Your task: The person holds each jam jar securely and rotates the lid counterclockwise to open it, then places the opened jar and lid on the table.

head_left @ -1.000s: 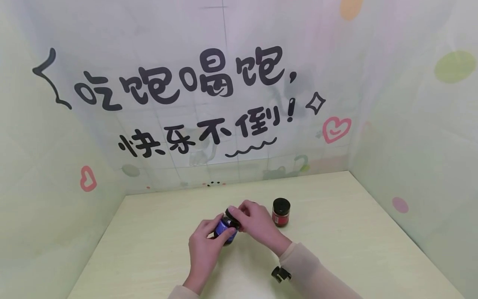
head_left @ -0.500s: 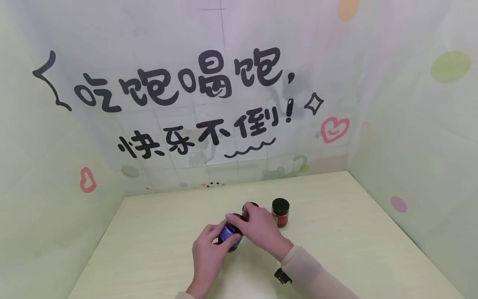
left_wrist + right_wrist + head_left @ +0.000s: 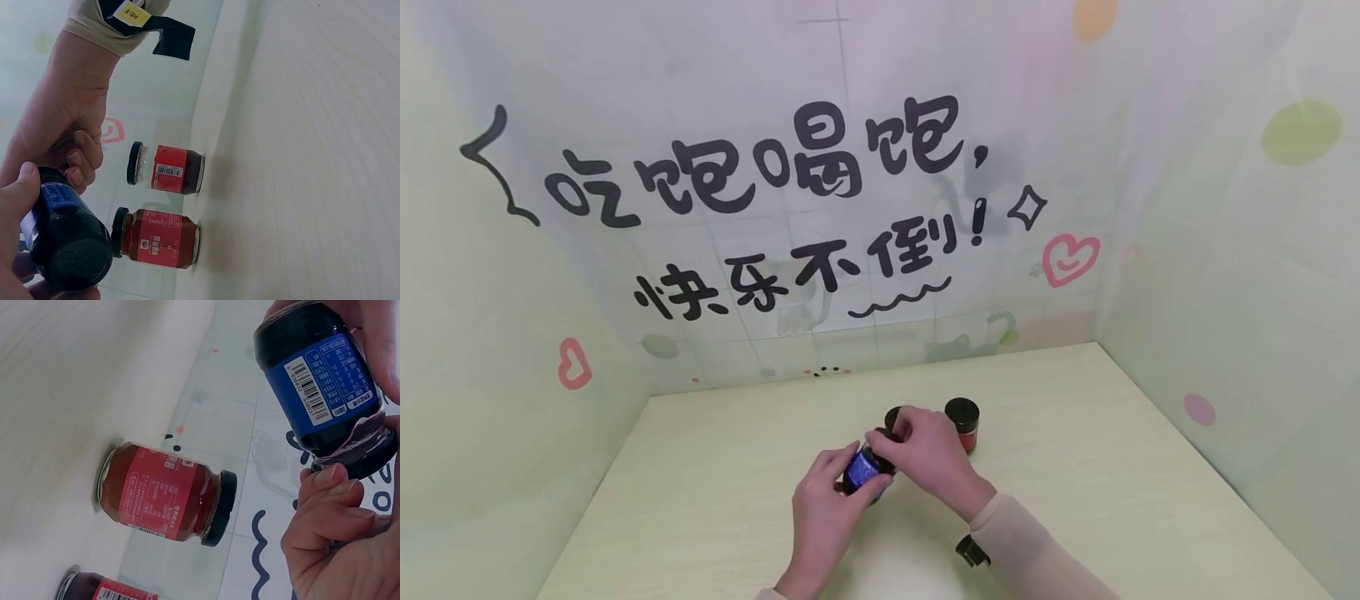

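A dark glass jar with a blue label is held tilted above the table. My left hand grips it round the body, thumb on the near side. At its black lid, my right hand pinches with thumb and curled fingers. In the right wrist view, a torn-looking clear film shows round the jar's neck. Behind my right hand stand two upright jars with red labels: one red-labelled jar, mostly hidden in the head view, and a darker one to its right.
The pale wood-grain table runs back to a printed fabric wall with large black writing. Fabric walls also close off both sides. A black wrist mount hangs under the right sleeve.
Both hands have shifted a little to the right together with the blue-labelled jar. The right hand now covers more of the right red-labelled jar and still holds the lid.
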Tool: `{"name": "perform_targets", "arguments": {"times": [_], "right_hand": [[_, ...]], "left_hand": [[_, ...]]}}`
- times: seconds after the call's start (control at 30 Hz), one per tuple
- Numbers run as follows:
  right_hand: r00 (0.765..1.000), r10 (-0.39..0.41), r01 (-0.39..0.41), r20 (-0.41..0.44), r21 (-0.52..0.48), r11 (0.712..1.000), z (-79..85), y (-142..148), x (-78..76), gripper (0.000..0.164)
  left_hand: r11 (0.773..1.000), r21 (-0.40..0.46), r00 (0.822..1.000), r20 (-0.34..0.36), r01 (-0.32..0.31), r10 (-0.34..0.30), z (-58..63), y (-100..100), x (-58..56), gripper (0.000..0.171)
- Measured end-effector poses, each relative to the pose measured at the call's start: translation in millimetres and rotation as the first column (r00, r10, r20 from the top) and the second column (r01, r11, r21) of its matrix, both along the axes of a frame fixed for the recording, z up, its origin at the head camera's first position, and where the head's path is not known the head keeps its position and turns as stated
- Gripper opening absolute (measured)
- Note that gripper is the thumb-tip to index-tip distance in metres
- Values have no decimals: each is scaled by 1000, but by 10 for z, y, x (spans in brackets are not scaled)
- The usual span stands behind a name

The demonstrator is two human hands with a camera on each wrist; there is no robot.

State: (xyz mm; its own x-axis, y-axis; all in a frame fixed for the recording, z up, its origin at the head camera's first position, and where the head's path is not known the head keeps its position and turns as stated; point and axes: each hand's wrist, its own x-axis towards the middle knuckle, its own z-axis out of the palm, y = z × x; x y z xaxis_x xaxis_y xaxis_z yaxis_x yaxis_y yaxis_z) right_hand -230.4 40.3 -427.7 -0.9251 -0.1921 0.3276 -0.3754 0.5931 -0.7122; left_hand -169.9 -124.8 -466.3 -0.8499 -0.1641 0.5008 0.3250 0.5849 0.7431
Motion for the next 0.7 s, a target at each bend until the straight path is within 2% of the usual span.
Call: {"name": "perform_targets", "arguments": {"times": [0.17, 0.3, 0.5, 0.7], "right_hand": [[999, -28, 28, -42, 4, 1000, 38, 47, -29, 42], [999, -28, 28, -31, -13, 1000, 40, 77, -33, 40], [997, 53, -55, -50, -42, 998, -2, 94, -12, 35], [986, 136, -142, -93, -66, 988, -70, 120, 5, 31]], "left_hand": [[999, -1, 997, 62, 37, -36, 23, 23, -1, 58], [998, 17, 994, 94, 55, -57, 23, 40, -1, 56], [997, 19, 991, 112, 77, -78, -1, 51, 26, 49], [995, -3, 993, 66, 101, -100, -37, 37, 73, 44]]}}
